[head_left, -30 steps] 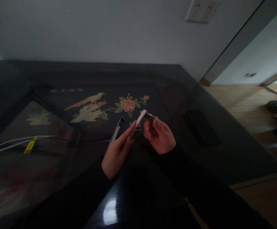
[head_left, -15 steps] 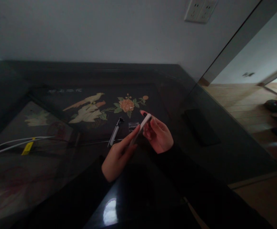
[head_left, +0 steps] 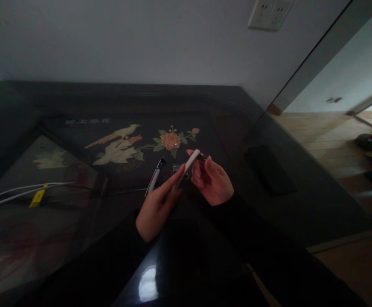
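- Head view: the left hand [head_left: 155, 209] pinches a slim white stick-shaped object [head_left: 186, 168] along its lower length, fingers closed round it, the stick angled up and to the right above the dark glass-topped table [head_left: 61, 238].
- Right hand [head_left: 213, 183] is curled at the stick's upper end, fingertips [head_left: 209, 161] closed on a small dark piece [head_left: 202, 157] that sits right at the white tip; what that piece is cannot be told in this dim light.
- Step in hand, as a judgement: the two parts are being worked together at the tip, either seated or pulled apart; which one is not readable.
- Next move likely calls for a steady left hold and a fine, straight push or pull from the right fingertips, along the stick's axis.
- Look of the thing: pale, narrow, rounded at the end, smooth, pen-like; light enough for a fingertip grip.
- Around it: a dark pen-like tool [head_left: 155, 177] lies on the table just left of the hands; a small clear box [head_left: 178, 167] is partly hidden behind the stick; white cables [head_left: 19, 192] with a yellow tag [head_left: 36, 198] lie well apart at left; a flat black slab [head_left: 271, 170] lies to the right; a wall socket [head_left: 271, 13] sits above.
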`<action>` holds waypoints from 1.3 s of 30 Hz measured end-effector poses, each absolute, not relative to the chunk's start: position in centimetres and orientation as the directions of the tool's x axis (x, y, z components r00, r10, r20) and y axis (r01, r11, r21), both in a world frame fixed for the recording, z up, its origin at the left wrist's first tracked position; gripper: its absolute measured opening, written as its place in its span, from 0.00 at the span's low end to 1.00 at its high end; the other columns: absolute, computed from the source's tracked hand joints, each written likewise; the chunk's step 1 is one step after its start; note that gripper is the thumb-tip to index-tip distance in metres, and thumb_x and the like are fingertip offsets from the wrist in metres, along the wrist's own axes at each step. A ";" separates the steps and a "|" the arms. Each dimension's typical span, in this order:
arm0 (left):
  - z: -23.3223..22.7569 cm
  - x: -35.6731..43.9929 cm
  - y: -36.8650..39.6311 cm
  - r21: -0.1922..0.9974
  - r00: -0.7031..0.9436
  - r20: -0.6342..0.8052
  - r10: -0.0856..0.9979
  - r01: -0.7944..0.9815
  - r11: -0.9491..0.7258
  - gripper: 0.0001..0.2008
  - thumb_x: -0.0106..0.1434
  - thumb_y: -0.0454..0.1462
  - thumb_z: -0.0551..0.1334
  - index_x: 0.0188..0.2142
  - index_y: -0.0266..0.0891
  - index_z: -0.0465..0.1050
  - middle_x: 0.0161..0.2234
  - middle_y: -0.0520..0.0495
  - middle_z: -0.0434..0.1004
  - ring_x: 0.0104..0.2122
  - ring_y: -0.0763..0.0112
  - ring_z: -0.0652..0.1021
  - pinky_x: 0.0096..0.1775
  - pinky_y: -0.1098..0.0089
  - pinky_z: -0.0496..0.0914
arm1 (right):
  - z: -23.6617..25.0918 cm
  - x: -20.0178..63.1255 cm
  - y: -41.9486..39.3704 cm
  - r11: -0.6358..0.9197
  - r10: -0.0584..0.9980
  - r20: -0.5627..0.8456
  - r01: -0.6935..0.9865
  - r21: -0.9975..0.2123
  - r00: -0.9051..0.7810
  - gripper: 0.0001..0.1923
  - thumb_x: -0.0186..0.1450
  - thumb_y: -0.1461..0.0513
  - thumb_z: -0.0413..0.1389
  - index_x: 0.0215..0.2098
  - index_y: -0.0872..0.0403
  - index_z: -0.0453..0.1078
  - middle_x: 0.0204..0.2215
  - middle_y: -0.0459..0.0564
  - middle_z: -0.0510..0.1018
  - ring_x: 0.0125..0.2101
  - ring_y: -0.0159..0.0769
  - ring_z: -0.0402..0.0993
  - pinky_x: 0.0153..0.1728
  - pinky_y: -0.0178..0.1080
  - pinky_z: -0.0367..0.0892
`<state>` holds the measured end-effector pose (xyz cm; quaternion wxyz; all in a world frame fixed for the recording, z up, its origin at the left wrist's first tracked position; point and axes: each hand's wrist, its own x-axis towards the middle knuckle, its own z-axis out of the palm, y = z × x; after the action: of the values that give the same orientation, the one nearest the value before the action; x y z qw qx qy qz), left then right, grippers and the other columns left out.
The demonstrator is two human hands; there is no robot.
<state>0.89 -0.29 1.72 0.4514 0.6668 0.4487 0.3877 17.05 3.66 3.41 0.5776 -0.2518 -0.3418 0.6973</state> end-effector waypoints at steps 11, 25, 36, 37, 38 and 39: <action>1.6 1.0 -0.2 0.969 0.306 0.102 0.946 0.185 -0.164 0.27 0.67 0.37 0.55 0.65 0.44 0.54 0.56 0.43 0.73 0.34 0.71 0.79 0.39 0.69 0.74 | 3.3 17.0 3.7 -0.063 0.984 0.051 -0.594 -0.802 -0.172 0.17 0.58 0.50 0.62 0.37 0.54 0.73 0.18 0.39 0.64 0.16 0.24 0.51 0.18 0.34 0.46; 1.7 1.0 -0.8 0.948 0.386 0.083 0.919 0.254 -0.192 0.28 0.68 0.37 0.53 0.66 0.44 0.52 0.33 0.52 0.80 0.23 0.71 0.75 0.36 0.65 0.74 | 3.1 17.1 3.6 -0.123 0.986 -0.023 -0.634 -0.763 -0.164 0.18 0.54 0.52 0.65 0.39 0.54 0.76 0.17 0.39 0.65 0.18 0.24 0.54 0.17 0.30 0.50; 1.8 0.9 0.0 0.872 0.335 0.232 0.913 0.344 -0.348 0.25 0.67 0.33 0.53 0.64 0.39 0.58 0.58 0.46 0.71 0.53 0.63 0.75 0.55 0.64 0.68 | 3.5 16.8 3.7 -0.130 0.979 0.005 -0.649 -0.749 -0.202 0.20 0.53 0.49 0.65 0.34 0.55 0.73 0.16 0.38 0.64 0.15 0.22 0.52 0.16 0.31 0.48; 1.8 0.9 0.0 0.874 0.324 0.231 0.917 0.344 -0.342 0.25 0.67 0.33 0.53 0.64 0.39 0.58 0.59 0.46 0.70 0.54 0.63 0.74 0.55 0.63 0.68 | 3.6 16.8 3.7 -0.126 0.979 0.010 -0.649 -0.750 -0.201 0.19 0.53 0.49 0.65 0.32 0.55 0.73 0.16 0.38 0.64 0.15 0.22 0.52 0.16 0.31 0.48; 1.7 0.8 0.0 0.879 0.312 0.229 0.922 0.341 -0.334 0.25 0.67 0.33 0.53 0.64 0.40 0.58 0.59 0.47 0.69 0.54 0.62 0.74 0.56 0.62 0.68 | 3.6 16.9 3.7 -0.120 0.980 0.016 -0.650 -0.751 -0.200 0.19 0.53 0.48 0.65 0.30 0.55 0.72 0.16 0.38 0.64 0.15 0.22 0.51 0.16 0.31 0.47; 1.7 0.8 0.0 0.884 0.302 0.227 0.926 0.335 -0.326 0.25 0.67 0.33 0.54 0.64 0.41 0.58 0.60 0.47 0.69 0.55 0.62 0.73 0.56 0.62 0.67 | 3.5 16.9 3.8 -0.115 0.980 0.023 -0.650 -0.752 -0.199 0.19 0.53 0.48 0.65 0.27 0.55 0.70 0.16 0.38 0.64 0.15 0.22 0.51 0.16 0.31 0.47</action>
<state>0.83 0.04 1.71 0.3766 0.7134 0.4418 0.3925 16.92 3.75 3.52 0.5799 -0.2531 -0.3261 0.7023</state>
